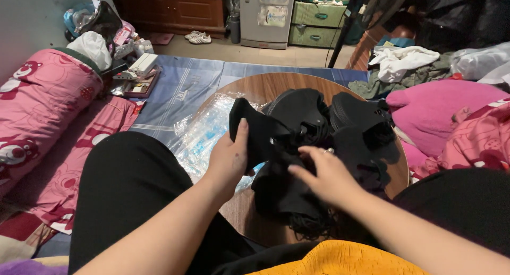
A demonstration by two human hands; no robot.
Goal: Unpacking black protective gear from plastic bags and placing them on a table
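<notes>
Black fabric pieces (297, 147) on round wooden table (255, 89), left hand (229, 159) fingers grasping 1, right hand (325, 175) fingers released atop pile.

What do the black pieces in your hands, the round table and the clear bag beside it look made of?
Black pieces: probably matte fabric or foam, soft and folding, without shine. Round table: wood or wood-look veneer, with visible grain. Clear bag: thin plastic, crinkled and glossy.
</notes>
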